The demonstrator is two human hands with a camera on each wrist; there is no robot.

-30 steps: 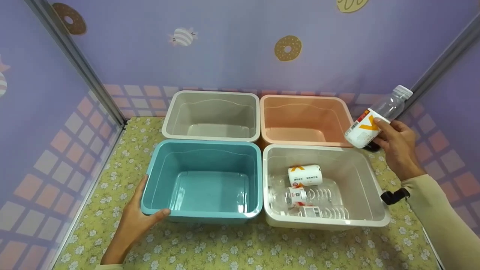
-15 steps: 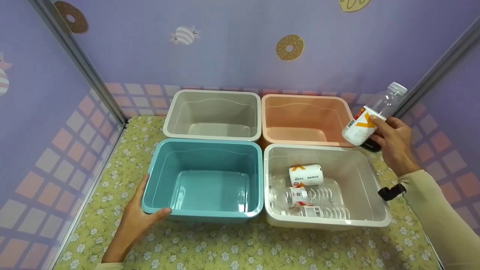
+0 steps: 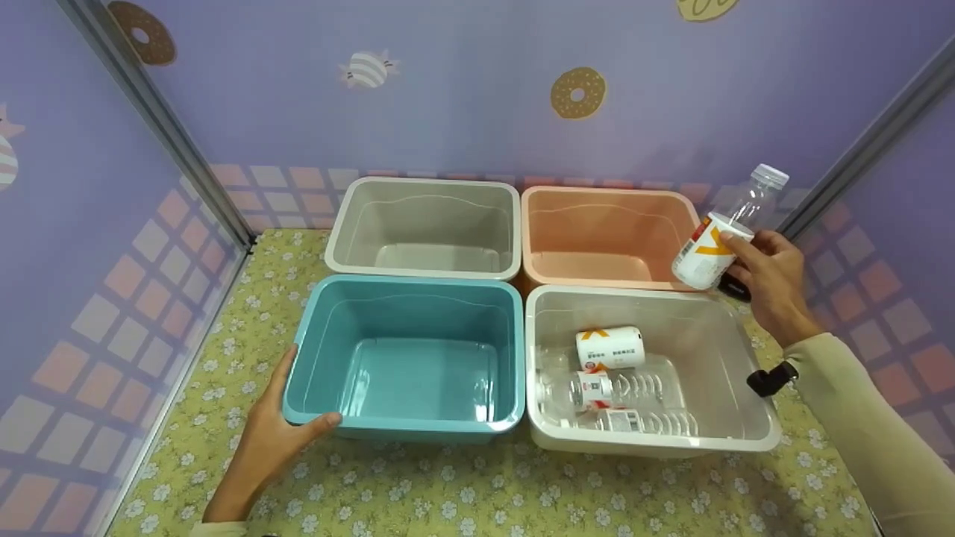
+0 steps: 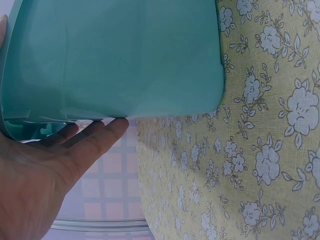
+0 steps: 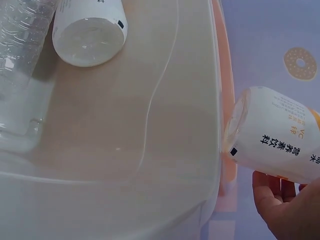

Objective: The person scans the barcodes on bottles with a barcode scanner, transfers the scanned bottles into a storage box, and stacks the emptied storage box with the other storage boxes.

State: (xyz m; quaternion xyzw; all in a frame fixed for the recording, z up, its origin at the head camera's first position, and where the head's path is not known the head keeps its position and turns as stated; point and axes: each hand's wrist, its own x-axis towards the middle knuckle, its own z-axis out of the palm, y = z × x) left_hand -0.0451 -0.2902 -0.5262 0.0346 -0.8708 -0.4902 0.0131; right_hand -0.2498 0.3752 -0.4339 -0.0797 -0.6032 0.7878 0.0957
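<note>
My right hand (image 3: 772, 276) grips a clear plastic bottle (image 3: 694, 265) with a white label and orange mark. It is tilted, cap up to the right, its base overlapping the front right corner of the orange bin (image 3: 608, 285). A small black object (image 3: 735, 288) shows between bottle and hand. In the right wrist view the bottle (image 5: 275, 135) hangs beside the white bin (image 5: 185, 150). My left hand (image 3: 272, 440) rests on the near left corner of the teal bin (image 3: 418, 426), thumb on the front rim. Its straight fingers (image 4: 95, 140) touch the outer side wall.
In the cream-white bin (image 3: 753, 441) lie several bottles, among them a white-labelled one (image 3: 609, 348) and a clear ribbed one (image 3: 634, 389). A grey bin (image 3: 425, 274) stands at the back left. Purple walls (image 3: 462, 112) enclose the flowered tabletop (image 3: 448, 492).
The right hand has moved left with the bottle, bringing it closer to the orange and white bins. The left hand keeps its place on the teal bin. The view has shifted slightly.
</note>
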